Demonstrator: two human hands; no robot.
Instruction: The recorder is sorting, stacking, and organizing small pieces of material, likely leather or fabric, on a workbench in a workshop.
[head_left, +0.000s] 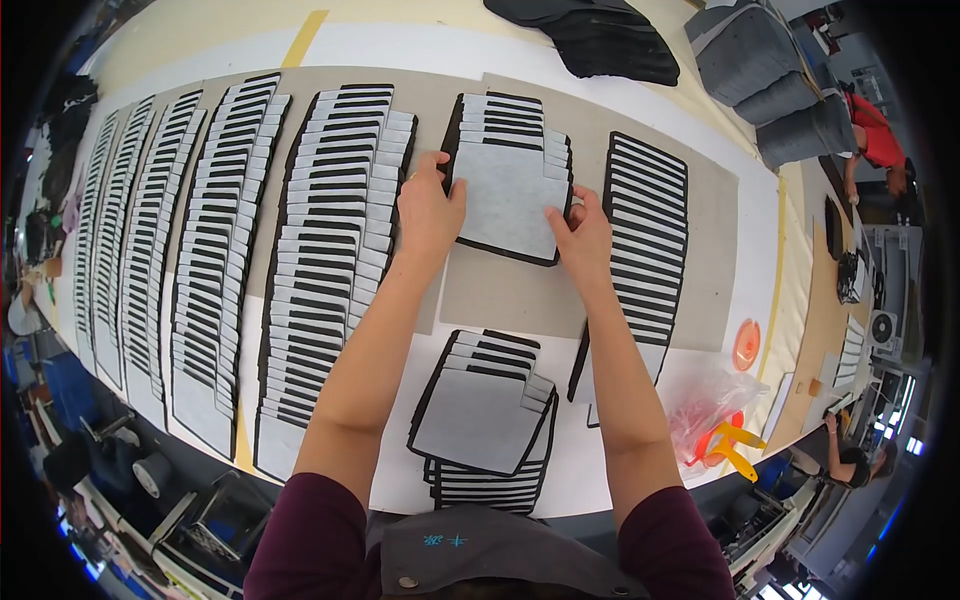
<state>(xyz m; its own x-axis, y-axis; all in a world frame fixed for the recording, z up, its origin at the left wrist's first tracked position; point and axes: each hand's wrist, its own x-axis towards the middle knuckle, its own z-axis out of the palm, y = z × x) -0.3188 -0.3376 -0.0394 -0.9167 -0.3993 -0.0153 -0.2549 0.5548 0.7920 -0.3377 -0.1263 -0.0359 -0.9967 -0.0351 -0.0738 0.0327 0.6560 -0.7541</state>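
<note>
Both hands hold the sides of a notched grey-white fabric panel with black edges (502, 199), the front piece of a small overlapping row. My left hand (433, 202) pinches its left edge, thumb on top. My right hand (581, 229) is at its right edge, thumb on the pale face and fingers curled at the rim. Nearer my body lies a small fanned pile of similar panels (480, 412), over another striped stack (487, 486). Left of my left hand runs a long overlapping row of such panels (319, 247). A striped row of panels (646, 240) lies right of my right hand.
More overlapping rows (214, 247) reach leftward. A black fabric piece (619, 41) lies at the far edge. At right are a plastic bag (712, 409), yellow-handled tools (731, 450) and an orange-red disc (746, 345). Grey stacks (750, 67) and people stand beyond.
</note>
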